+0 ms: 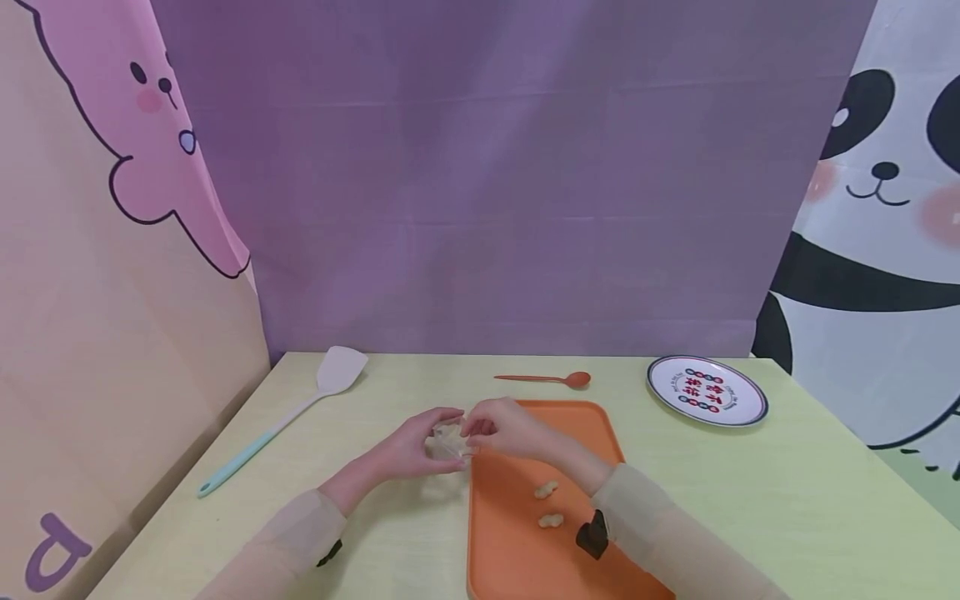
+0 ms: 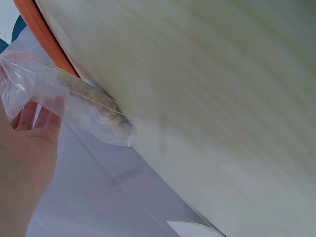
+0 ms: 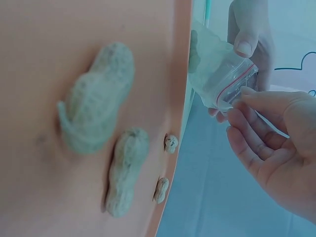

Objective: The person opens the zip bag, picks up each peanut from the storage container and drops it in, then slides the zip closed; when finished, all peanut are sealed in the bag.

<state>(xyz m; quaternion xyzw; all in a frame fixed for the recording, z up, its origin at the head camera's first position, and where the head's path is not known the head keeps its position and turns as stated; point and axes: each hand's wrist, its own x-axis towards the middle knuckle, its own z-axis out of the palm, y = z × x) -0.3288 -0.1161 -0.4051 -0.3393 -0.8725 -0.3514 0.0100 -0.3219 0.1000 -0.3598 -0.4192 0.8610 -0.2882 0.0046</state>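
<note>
A clear zip bag [image 1: 447, 440] with a red line along its mouth is between my hands, over the tray's left edge. Several peanuts [image 2: 94, 98] lie inside it, in the left wrist view. My left hand [image 1: 412, 446] grips the bag between thumb and fingers from the left. At the bag's mouth, my right hand [image 1: 506, 429] pinches the edge with thumb and fingertip, seen in the right wrist view. Loose peanuts [image 3: 127, 170] rest on the orange tray [image 1: 517, 567] below my right forearm; the forearm covers part of the tray.
A white spatula with a light blue handle [image 1: 240, 462] lies at the left. Behind the tray is an orange spoon [image 1: 576, 380]. A white plate with red print [image 1: 678, 401] sits at the back right. A purple cloth [image 1: 510, 208] hangs behind the table.
</note>
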